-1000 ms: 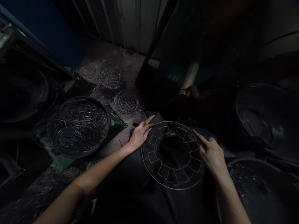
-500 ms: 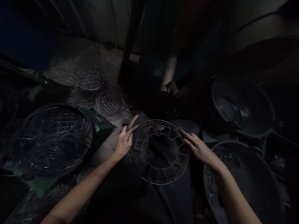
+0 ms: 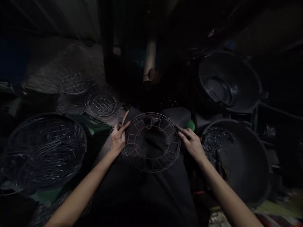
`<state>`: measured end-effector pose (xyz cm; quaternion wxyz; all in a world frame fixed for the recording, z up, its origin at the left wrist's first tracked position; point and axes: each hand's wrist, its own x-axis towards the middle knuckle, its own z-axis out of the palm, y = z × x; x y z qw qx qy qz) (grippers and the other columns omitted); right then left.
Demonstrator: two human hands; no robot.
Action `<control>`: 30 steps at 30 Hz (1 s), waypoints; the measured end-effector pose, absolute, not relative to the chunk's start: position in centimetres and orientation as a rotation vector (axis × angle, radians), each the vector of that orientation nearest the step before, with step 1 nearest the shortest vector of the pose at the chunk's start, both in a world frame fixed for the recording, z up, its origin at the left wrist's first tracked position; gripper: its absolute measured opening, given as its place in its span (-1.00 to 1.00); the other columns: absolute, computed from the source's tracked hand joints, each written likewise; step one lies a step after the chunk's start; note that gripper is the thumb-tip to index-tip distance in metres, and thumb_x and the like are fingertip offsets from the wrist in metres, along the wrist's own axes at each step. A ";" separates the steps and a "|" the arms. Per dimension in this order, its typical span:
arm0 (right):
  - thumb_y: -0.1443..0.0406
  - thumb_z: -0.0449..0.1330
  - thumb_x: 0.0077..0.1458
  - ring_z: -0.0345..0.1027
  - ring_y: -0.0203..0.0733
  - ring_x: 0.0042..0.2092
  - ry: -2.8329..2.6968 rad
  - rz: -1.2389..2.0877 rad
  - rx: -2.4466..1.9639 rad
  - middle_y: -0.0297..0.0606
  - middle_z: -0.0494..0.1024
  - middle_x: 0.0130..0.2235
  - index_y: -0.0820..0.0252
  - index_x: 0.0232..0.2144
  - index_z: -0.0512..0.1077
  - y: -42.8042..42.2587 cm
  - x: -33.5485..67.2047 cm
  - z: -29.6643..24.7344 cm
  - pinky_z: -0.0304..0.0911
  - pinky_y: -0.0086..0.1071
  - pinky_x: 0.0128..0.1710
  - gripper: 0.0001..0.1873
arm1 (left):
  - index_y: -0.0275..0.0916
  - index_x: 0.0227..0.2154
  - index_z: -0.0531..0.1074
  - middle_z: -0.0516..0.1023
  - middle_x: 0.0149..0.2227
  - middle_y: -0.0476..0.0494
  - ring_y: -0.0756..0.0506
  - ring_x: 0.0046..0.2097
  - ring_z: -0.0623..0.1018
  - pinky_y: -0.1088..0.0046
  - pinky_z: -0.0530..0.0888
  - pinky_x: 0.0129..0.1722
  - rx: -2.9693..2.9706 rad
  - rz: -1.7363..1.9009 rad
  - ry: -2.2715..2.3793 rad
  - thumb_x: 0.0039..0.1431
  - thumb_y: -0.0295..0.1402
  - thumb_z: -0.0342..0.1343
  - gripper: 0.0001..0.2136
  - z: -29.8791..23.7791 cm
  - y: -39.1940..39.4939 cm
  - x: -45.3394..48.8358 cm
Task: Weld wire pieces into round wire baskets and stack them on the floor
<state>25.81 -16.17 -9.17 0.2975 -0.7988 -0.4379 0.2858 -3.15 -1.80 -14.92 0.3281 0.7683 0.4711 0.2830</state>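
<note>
A round wire frame [image 3: 151, 156], with an outer ring, a smaller inner ring and bent wire spokes between them, is held over my lap. My left hand [image 3: 118, 138] grips its rim at the upper left, fingers closed on the wire. On the opposite side, my right hand [image 3: 190, 142] pinches the rim at the upper right. Dark cloth [image 3: 156, 192] covers my legs beneath the frame. A slim tan, handle-like piece [image 3: 125, 117] shows just beyond my left hand; what it belongs to is hidden.
At left, a wide tub [image 3: 84, 148] holds many bent wires, beside a green crate [image 3: 99, 127]. Farther back lies a round wire piece [image 3: 101, 104]. On the right stand a dark basin [image 3: 248, 164] with small metal bits and another basin [image 3: 246, 78]. A pale post [image 3: 150, 60] rises ahead.
The whole view has shifted, with surroundings sliding left. A green round object now shows behind my right hand. Both hands still hold the wire frame at its sides.
</note>
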 end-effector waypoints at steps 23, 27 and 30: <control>-0.23 0.11 -0.11 -0.02 0.25 0.21 -1.438 0.766 -2.274 0.14 0.07 0.23 0.37 0.31 -0.31 -25.9 18.2 -8.2 -0.03 0.11 0.13 0.21 | -0.22 -0.03 0.43 0.34 -0.29 -0.13 -0.06 -0.24 0.42 0.38 0.40 -0.15 2.198 0.779 1.194 0.31 -0.07 -0.29 -0.52 -15.3 -2.5 -3.1; -0.25 0.13 -0.14 -0.06 0.32 0.22 -1.391 0.671 -2.409 0.25 0.00 0.24 0.39 0.29 -0.40 -25.9 16.3 -9.6 -0.09 0.14 0.14 0.28 | -0.22 0.02 0.39 0.31 -0.30 -0.14 -0.07 -0.22 0.42 0.36 0.39 -0.11 2.204 0.736 1.098 0.31 -0.07 -0.29 -0.51 -15.3 -2.5 -3.6; -0.23 0.09 -0.08 -0.13 0.33 0.26 -1.347 0.629 -2.516 0.27 -0.10 0.28 0.38 0.29 -0.44 -26.0 15.1 -10.4 -0.19 0.21 0.16 0.24 | -0.21 0.06 0.34 0.30 -0.26 -0.13 -0.09 -0.15 0.43 0.31 0.37 -0.08 2.158 0.693 1.079 0.33 -0.13 -0.31 -0.55 -16.2 -1.9 -3.6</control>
